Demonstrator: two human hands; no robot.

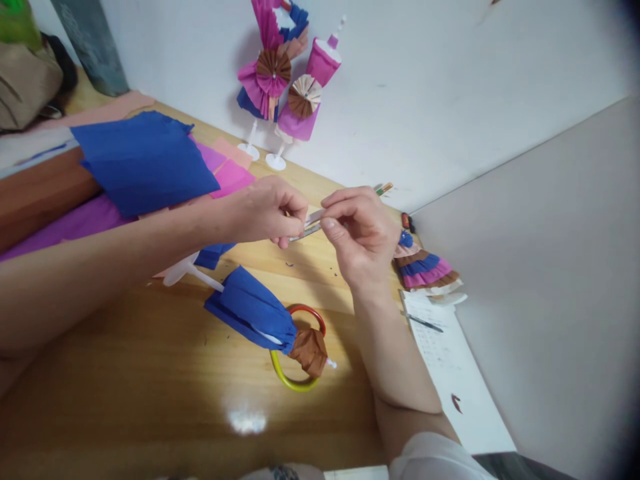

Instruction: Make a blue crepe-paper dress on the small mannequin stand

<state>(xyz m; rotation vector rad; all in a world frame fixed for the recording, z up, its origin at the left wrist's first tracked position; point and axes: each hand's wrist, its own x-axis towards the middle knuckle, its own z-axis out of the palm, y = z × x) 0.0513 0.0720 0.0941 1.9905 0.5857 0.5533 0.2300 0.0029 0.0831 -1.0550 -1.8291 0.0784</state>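
Above the wooden table, my left hand is closed in a pinch on one end of a thin pale strip. My right hand pinches the other end between thumb and fingers. What the strip is made of I cannot make out. Below both hands lies a small dress form on its side, dressed in a blue crepe paper skirt and a brown paper top. It rests across a red and yellow ring. A green stick-like thing shows behind my right hand, mostly hidden.
Blue crepe paper lies over brown and purple sheets at the left. Two dressed mini forms stand against the white wall. A striped paper skirt and a written sheet with a pen lie at the right.
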